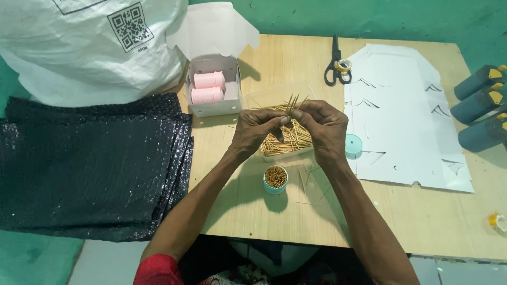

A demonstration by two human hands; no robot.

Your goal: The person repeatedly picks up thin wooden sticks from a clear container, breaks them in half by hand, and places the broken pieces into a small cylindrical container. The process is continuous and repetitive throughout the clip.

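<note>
Left hand [256, 129] and right hand [322, 126] each in closed grip on thin pale toothpick bundle [292, 103], tips fanned upward

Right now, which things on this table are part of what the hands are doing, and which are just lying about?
In use:
left hand and right hand, gripping a toothpick bundle
clear tray of toothpicks
teal tube, filled

Lying about:
scissors
flat white cartons
pink tubes in box
black bubble wrap

White sack [79, 47] with square code label [130, 26] top left; open white box [214, 79] beside.
</note>
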